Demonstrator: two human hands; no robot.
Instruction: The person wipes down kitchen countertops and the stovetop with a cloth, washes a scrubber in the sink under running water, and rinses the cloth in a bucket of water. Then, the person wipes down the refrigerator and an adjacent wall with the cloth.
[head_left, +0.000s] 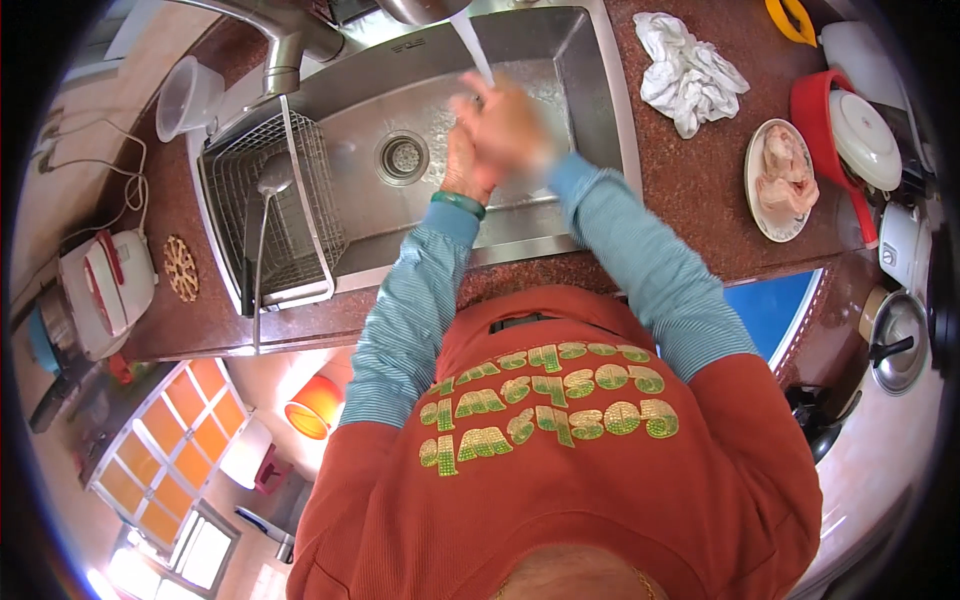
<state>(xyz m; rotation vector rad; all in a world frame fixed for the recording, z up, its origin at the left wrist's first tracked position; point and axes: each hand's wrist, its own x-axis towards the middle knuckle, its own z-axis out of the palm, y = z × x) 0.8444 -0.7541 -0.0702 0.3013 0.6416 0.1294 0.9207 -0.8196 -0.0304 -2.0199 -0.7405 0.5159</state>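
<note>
Over the stainless steel sink (360, 217), my left hand (466, 161) and my right hand (511, 124) press against each other beneath a stream of running water (471, 46). Motion blurs my right hand, whose fingers look spread and point up and to the left. It covers much of my left hand, so the left fingers are mostly hidden. I see no object between the hands. A green bangle (459, 202) circles my left wrist. The round drain strainer (402, 157) lies left of the hands.
A wire basket (324, 255) with a metal ladle (264, 225) occupies the sink's left end. On the right counter lie a crumpled white cloth (686, 75), a plate (752, 176) of raw meat pieces (786, 176) and a red pan (810, 127). A trivet (181, 268) sits left.
</note>
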